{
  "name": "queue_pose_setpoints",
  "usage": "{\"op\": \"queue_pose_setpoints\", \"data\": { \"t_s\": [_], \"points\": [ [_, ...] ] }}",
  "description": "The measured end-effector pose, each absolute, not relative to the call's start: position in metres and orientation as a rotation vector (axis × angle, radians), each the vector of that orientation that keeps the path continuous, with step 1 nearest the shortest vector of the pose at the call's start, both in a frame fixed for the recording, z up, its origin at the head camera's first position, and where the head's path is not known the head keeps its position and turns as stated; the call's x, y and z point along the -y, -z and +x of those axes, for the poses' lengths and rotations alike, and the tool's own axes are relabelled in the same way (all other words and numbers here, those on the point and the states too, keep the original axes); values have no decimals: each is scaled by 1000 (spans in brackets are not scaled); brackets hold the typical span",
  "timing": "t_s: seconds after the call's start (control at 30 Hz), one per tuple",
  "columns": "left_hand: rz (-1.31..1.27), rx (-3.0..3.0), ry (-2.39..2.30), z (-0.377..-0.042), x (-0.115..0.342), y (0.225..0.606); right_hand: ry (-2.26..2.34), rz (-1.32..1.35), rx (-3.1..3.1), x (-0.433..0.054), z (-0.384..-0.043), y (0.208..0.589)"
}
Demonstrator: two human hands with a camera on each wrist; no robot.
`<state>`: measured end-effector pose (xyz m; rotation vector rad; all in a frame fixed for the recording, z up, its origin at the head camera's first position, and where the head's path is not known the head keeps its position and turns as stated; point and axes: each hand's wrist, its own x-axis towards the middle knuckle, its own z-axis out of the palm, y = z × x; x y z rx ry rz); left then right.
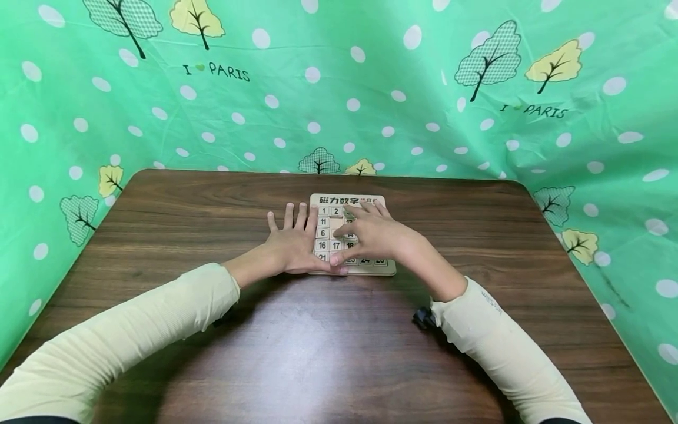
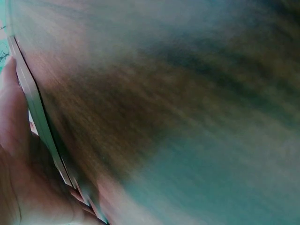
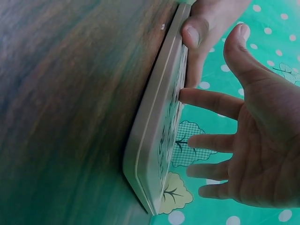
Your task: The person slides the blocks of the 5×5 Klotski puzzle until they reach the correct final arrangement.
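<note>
Bracing a flat board of numbered tiles (image 1: pixel 371 270), the left hand (image 1: pixel 293 250) lies along its left edge, fingers straight and spread apart, thumb stretched over the near edge. The right hand (image 1: pixel 378 235) reaches over the board from the right, its fingers also apart; in the right wrist view the index fingertip meets the board's face while the thumb and other fingers stand off it. One open slot (image 1: pixel 336 224) shows beside tile 11 and below tile 2; the index fingertip is just on the near side of it.

The board sits near the middle of a dark wood counter (image 1: pixel 254 353), closer to the far edge than the near. Bare wood stretches wide to the left, right and front. Green dotted cloth (image 1: pixel 397 126) hangs beyond the far and side edges.
</note>
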<state>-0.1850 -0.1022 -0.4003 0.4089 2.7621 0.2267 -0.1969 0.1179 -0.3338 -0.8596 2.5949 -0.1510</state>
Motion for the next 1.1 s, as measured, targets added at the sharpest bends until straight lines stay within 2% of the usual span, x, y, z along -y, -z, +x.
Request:
{"op": "queue_pose_setpoints", "data": {
  "t_s": [0.37,0.63,1.1],
  "points": [
    [401,-2740,-254,-182,100,398,265,-958,-2661,-115,-211,343],
    [405,-2739,-243,-182,97,396,223,-861,-2624,-109,-215,347],
    [400,-2737,-249,-182,98,396,230,-862,-2613,-112,-214,351]
  ]
}}
